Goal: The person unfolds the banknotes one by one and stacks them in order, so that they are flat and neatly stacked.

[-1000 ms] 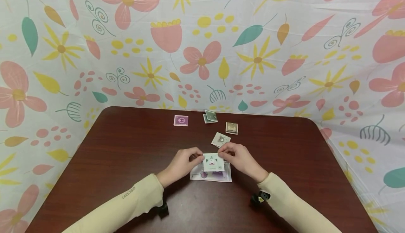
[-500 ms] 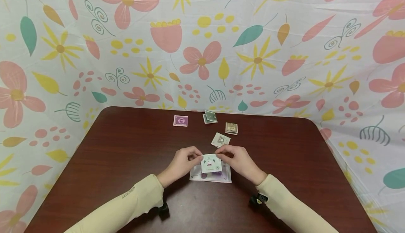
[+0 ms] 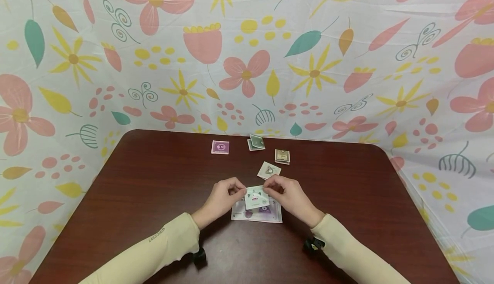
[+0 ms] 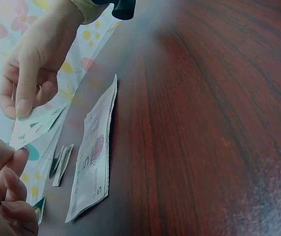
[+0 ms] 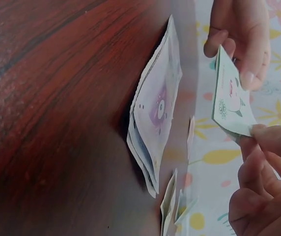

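Between both hands, a small pale green folded play banknote (image 3: 256,199) with a printed animal face is held raised over the table. My left hand (image 3: 220,200) pinches its upper left corner between thumb and index finger. At the upper right corner, the thumb and index finger of my right hand (image 3: 292,194) pinch it too. Two layers of the folded note show in the right wrist view (image 5: 231,101). Below it lie pale purple banknotes (image 3: 273,216), flat and stacked, marked with a 5; the green note partly covers them in the head view.
Behind the hands, a grey-white folded note (image 3: 269,170) lies close to the right fingers. Farther back are a brown folded note (image 3: 282,156), a dark green one (image 3: 256,142) standing partly unfolded, and a purple one (image 3: 220,147). A flowered cloth (image 3: 247,74) hangs behind the dark wooden table (image 3: 154,181).
The green note has shifted slightly left and now tilts, its right side higher. My right hand has moved a little left with it; my left hand has barely moved.
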Available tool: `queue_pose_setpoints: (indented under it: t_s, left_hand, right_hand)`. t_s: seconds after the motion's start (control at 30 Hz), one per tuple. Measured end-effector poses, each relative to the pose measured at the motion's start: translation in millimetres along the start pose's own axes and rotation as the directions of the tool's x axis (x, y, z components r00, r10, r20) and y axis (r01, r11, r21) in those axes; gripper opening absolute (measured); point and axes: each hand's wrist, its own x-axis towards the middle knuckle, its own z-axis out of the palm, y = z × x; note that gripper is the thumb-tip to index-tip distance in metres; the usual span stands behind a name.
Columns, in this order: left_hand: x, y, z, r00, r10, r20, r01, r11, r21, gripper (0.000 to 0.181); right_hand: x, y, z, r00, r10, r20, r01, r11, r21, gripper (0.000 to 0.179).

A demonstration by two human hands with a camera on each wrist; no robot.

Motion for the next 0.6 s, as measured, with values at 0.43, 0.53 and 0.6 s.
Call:
queue_pose_setpoints:
  t_s: [0.43, 0.53, 0.6]
  left_hand:
    - [-1.9, -0.9, -6.9, 0.983, 0.162, 0.09, -0.161, 0.987, -0.017, 0.019]
    - [-1.7, 0.0, -8.8, 0.981, 0.166, 0.101, -0.165, 0.986, -0.02, 0.018]
    - [-1.4, 0.2, -9.5, 0.98, 0.17, 0.104, -0.168, 0.985, -0.025, 0.018]
  right_hand:
    - [-0.4, -9, -10, 1.0, 0.002, -0.004, -0.002, 0.999, 0.043, 0.014]
    - [0.2, -10, -12, 1.0, 0.013, -0.001, -0.013, 0.999, 0.053, 0.014]
    - [0.4, -11, -13, 1.0, 0.022, 0.003, -0.022, 0.998, 0.059, 0.014]
